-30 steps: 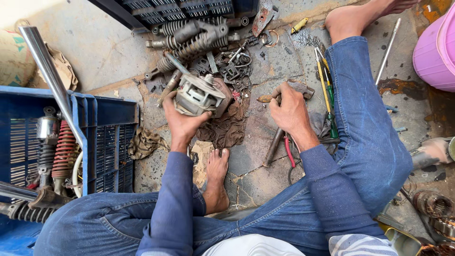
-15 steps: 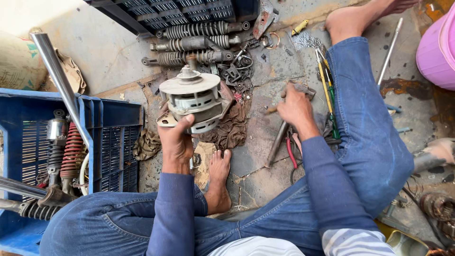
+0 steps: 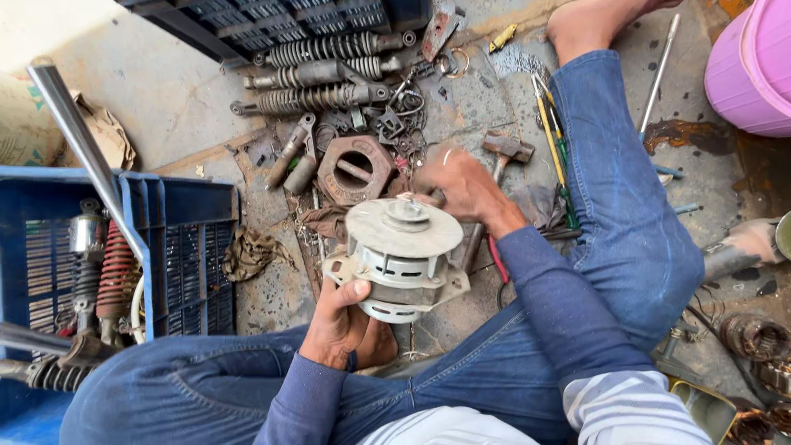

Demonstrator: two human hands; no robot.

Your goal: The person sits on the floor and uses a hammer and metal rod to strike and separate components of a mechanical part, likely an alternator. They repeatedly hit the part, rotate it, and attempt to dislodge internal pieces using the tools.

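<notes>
The left hand (image 3: pixel 339 323) gripped the grey motor housing (image 3: pixel 400 257) from below, its fingers largely hidden beneath the casing, only the thumb showing on the side. The right hand (image 3: pixel 458 188) rested at the housing's upper rim, fingers curled, but what they pinched was too blurred to tell. A hammer (image 3: pixel 504 152) lay just behind that hand, its handle partly covered by the wrist. The housing was held above the person's lap, over a cluttered concrete floor (image 3: pixel 165 107). Little open room remained: coil springs (image 3: pixel 317 74) and a rusty hexagonal part (image 3: pixel 356 169) crowded the ground ahead, and denim-clad legs closed both sides. At left, a blue crate (image 3: pixel 185 239), cut off by the frame edge, held a red spring shock absorber (image 3: pixel 115 276). A pink bucket (image 3: pixel 754 66) was cropped at the upper right.
</notes>
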